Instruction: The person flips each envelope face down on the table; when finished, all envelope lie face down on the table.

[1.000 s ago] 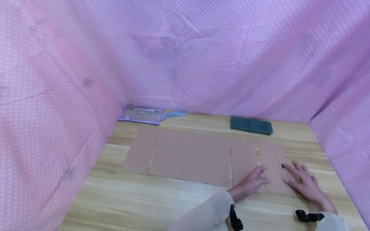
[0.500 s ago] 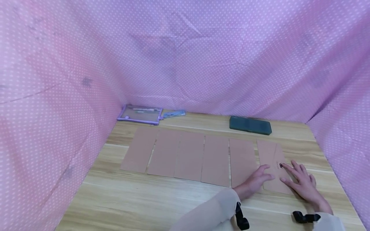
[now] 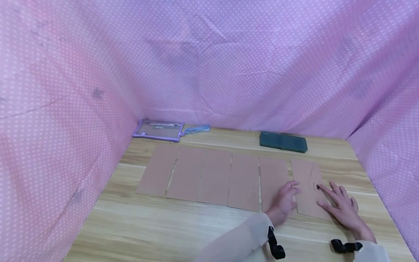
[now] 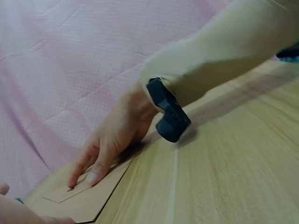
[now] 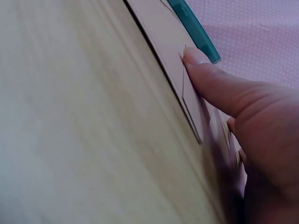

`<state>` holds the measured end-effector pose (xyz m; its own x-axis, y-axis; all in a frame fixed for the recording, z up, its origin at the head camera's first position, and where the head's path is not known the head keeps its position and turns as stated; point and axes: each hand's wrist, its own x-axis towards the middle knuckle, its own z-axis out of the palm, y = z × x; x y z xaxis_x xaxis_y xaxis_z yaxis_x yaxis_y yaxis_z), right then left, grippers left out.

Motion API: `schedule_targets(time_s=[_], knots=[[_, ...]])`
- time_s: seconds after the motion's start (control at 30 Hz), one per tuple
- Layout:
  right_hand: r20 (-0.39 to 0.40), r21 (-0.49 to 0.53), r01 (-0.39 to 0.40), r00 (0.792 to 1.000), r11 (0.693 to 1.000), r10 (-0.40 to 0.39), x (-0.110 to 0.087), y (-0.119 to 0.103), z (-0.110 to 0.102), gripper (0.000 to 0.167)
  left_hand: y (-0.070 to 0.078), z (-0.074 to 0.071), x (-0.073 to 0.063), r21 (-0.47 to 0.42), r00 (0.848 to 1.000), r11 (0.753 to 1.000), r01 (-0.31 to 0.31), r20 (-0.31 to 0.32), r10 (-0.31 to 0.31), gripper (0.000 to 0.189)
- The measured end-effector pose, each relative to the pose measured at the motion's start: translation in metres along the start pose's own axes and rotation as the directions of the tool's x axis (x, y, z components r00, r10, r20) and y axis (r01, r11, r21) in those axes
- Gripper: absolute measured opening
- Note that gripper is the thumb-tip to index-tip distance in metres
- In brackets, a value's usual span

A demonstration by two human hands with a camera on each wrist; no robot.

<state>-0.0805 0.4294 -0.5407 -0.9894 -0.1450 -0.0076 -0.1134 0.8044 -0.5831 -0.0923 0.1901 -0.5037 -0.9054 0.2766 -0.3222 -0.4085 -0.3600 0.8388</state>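
A brown kraft envelope (image 3: 304, 189), its flap lines facing up, lies at the right end of a row of similar brown pieces. My right hand (image 3: 343, 209) rests on its right part with fingers spread; the index fingertip touches beside a small dark mark (image 3: 318, 187). In the right wrist view, the thumb of my right hand (image 5: 266, 130) lies on the envelope (image 5: 175, 65) near a flap line. My left hand (image 3: 283, 203) is over the neighbouring brown piece (image 3: 273, 173), fingers loosely bent toward the envelope's left edge. Contact there cannot be told.
Several more flat brown pieces (image 3: 216, 174) continue leftward on the wooden table (image 3: 147, 225). At the back are a purple-edged zip pouch (image 3: 160, 130) with pens, a blue item (image 3: 197, 129) and a dark green case (image 3: 283, 142). Pink dotted cloth (image 3: 209, 72) encloses the table.
My left hand first moves right over the envelope, then draws back left to its edge, its fingers lifting and turning. My right hand stays nearly still on the envelope.
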Motion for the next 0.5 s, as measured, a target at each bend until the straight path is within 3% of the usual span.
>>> schedule_targets(time_s=[0.1, 0.27, 0.5], knots=[[0.000, -0.002, -0.004, 1.000, 1.000, 0.004, 0.000, -0.001, -0.001, 0.064, -0.001, -0.003, 0.004, -0.100, 1.000, 0.995, 0.013, -0.012, -0.014, 0.033], [-0.007, 0.001, 0.000, 1.000, 1.000, 0.000, -0.001, 0.000, -0.001, 0.063, -0.003, -0.007, 0.010, -0.269, 0.999, 0.962, 0.033, -0.019, -0.040, 0.035], [0.000, 0.023, 0.011, 1.000, 1.000, -0.011, -0.001, 0.000, 0.000, 0.061, -0.007, -0.005, 0.014, -0.340, 0.998, 0.938, 0.063, 0.009, -0.064, 0.035]])
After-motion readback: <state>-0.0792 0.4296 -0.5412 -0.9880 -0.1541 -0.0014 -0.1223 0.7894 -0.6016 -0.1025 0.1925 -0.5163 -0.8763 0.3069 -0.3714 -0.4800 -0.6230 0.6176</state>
